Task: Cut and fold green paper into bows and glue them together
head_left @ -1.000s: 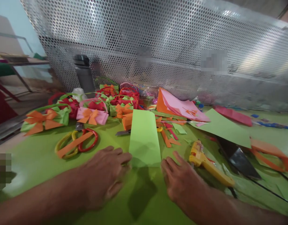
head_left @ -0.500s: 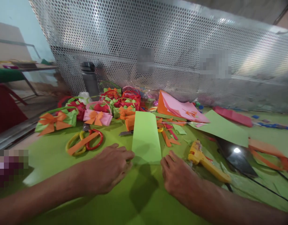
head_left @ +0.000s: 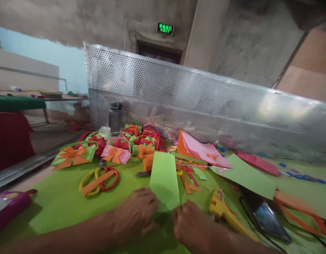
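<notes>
A light green sheet of paper [head_left: 165, 180], a long narrow rectangle, stands out in front of me above the green table. My left hand [head_left: 140, 211] has its fingers curled at the near left corner of the sheet. At the near right corner, my right hand [head_left: 190, 222] pinches the edge with bent fingers. Both hands look slightly blurred, and the fingertips are partly hidden. Left of the sheet lie scissors [head_left: 91, 190] with yellow and red handles, an orange paper strip [head_left: 98, 182] across them. On the right rests a yellow glue gun [head_left: 226, 215].
Several small paper bags with bows [head_left: 116, 155] stand at the back left beside a grey bottle [head_left: 115, 120]. Pink paper [head_left: 202, 151], a light green sheet [head_left: 250, 176] and a black phone [head_left: 268, 215] lie right. A purple object [head_left: 16, 208] sits far left. A perforated metal panel [head_left: 152, 91] backs the table.
The camera view has tilted up, so the exit sign now shows and the table sits lower. My hands have drawn closer together at the sheet's near edge.
</notes>
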`<state>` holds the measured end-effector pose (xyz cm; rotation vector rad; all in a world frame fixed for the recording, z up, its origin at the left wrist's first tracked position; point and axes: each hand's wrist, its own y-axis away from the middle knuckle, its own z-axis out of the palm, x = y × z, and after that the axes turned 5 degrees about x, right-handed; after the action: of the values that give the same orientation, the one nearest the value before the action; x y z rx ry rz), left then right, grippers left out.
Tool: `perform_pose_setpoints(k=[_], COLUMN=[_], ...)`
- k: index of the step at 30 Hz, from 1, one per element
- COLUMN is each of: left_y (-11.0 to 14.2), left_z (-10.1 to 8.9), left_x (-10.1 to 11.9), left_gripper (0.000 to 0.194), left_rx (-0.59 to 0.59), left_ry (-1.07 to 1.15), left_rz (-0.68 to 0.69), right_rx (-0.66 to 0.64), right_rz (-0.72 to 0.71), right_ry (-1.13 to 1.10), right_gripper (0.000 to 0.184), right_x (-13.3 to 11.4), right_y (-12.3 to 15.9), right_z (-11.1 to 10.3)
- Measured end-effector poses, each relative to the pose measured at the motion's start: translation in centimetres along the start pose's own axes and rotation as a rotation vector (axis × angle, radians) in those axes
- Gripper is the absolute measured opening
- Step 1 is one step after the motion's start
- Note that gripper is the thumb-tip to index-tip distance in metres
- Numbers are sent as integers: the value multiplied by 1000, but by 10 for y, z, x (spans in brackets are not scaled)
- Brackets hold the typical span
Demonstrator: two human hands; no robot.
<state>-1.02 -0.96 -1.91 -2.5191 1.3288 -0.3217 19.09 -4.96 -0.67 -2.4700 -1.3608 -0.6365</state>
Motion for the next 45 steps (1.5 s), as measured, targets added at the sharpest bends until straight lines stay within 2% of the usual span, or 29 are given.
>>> perform_pose_setpoints(k=[6, 10, 13, 15, 17, 19, 23, 25, 27, 32, 36, 45], left_y=[-2, -5, -8, -10, -11, -14, -21, -26, -32, -47, -50, -51], left_z=[0, 6, 7, 1, -10, -23, -46, -52, -55, -51, -48, -68], left_x=[4, 3, -2, -4, -4, -2, 3, 4, 6, 15, 18, -8], left_gripper=[18, 18, 10, 13, 15, 21, 21, 19, 19, 23, 25, 24], left_rx=[-87, -27, 48, 126, 231, 266, 377, 387, 390, 469, 485, 540], left_ry=[-20, -85, -194, -217, -209, -182, -94, -83, -81, -7, -5, 22], left_rz=[-41, -46, -7, 48, 65, 57, 100, 127, 149, 175, 188, 173], right_rx=[9, -32, -36, 34, 192, 357, 550, 609, 641, 722, 734, 749], right_rz=[71, 84, 98, 149, 236, 325, 413, 437, 448, 455, 413, 437], right_ry=[35, 67, 117, 136, 88, -55, -327, -374, -390, -388, -365, -352], right_gripper=[12, 11, 8, 6, 2, 5, 9, 20, 26, 28, 27, 17], right_x=[-4, 0, 4, 7, 12, 18, 29, 32, 33, 32, 34, 58], right_y=[-8, -11, -9, -5, -2, -1, 0, 0, 1, 2, 0, 10], right_z=[8, 6, -6, -16, -25, -29, -23, -19, -17, -21, -26, -27])
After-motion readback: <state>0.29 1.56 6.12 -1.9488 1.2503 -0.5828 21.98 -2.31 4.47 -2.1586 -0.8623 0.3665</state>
